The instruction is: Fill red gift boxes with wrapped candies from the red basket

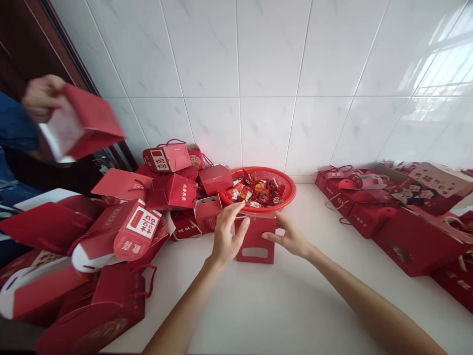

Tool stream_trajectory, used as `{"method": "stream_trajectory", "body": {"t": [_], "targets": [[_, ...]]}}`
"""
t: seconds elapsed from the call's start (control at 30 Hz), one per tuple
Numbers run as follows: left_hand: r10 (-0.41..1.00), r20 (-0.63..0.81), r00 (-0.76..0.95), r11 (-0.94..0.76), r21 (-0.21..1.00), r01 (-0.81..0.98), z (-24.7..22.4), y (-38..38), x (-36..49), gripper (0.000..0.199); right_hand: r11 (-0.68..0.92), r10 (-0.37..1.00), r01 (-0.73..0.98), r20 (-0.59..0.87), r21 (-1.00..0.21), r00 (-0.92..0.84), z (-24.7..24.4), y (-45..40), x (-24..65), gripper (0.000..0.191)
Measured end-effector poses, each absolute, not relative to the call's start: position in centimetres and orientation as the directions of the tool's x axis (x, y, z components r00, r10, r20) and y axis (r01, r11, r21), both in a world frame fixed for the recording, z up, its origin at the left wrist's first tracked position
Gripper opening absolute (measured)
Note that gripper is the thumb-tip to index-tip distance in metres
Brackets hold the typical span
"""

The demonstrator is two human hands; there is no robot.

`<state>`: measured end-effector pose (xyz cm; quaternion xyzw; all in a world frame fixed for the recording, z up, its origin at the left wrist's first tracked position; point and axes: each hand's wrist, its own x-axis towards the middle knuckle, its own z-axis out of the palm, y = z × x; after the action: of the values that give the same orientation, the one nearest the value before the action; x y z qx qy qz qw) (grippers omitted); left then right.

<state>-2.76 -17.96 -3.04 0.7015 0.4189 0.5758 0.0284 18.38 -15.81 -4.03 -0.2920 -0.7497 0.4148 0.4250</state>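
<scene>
Box (pixel 254 235), red, is standing on tabletop (pixel 229 305) btwn L hand (pixel 226 235) & R hand (pixel 294 238), just on near side of basket (pixel 290 190) w/ wrapped sweets (pixel 258 190). Long axis looking approx. up-down; hands flanking opp. side edges, neither clearly nearer. L thumb (pixel 242 230) lapping over upper L corner, R thumb (pixel 272 237) lying over front face nr R edge. Both grips: thumb + fingers spreading apart; can't tell if clamping box. Co-worker's hand (pixel 42 96), upper L, holding another carton (pixel 98 118), blurred.
</scene>
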Motion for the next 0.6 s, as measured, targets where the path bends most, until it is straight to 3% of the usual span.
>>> {"method": "stream_trajectory", "body": {"t": [0.1,0.2,0.3,0.43,0.53,0.6], "targets": [[0.773,0.621,-0.128,-0.545,0.754,0.367,-2.8,-17.6,-3.2,0.036,0.509,0.784,0.112,0.405,-0.854,-0.471,-4.2,-16.1,17.5,0.038],[0.857,0.478,-0.194,-0.449,0.876,0.177,-2.4,-17.7,-3.1,0.032,0.552,0.764,0.149,0.426,-0.82,-0.485,-4.0,-16.5,17.2,0.042],[0.875,0.427,-0.229,-0.414,0.904,0.103,-2.2,-17.8,-3.0,0.035,0.575,0.741,0.098,0.466,-0.812,-0.484,-3.5,-17.1,16.7,0.046],[0.849,0.428,-0.311,-0.409,0.903,0.127,-2.4,-17.7,-3.0,0.032,0.588,0.758,0.059,0.523,-0.807,-0.39,-2.5,-16.9,16.3,0.034],[0.851,0.41,-0.328,-0.391,0.912,0.125,-2.5,-17.6,-3.0,0.034,0.615,0.777,0.134,0.566,-0.777,-0.276,-0.7,-14.3,16.8,0.032],[0.86,0.392,-0.326,-0.375,0.92,0.114,-2.5,-17.7,-2.8,0.034,0.59,0.807,0.285,0.553,-0.755,-0.206,0.8,-11.3,17.3,0.026]]}}
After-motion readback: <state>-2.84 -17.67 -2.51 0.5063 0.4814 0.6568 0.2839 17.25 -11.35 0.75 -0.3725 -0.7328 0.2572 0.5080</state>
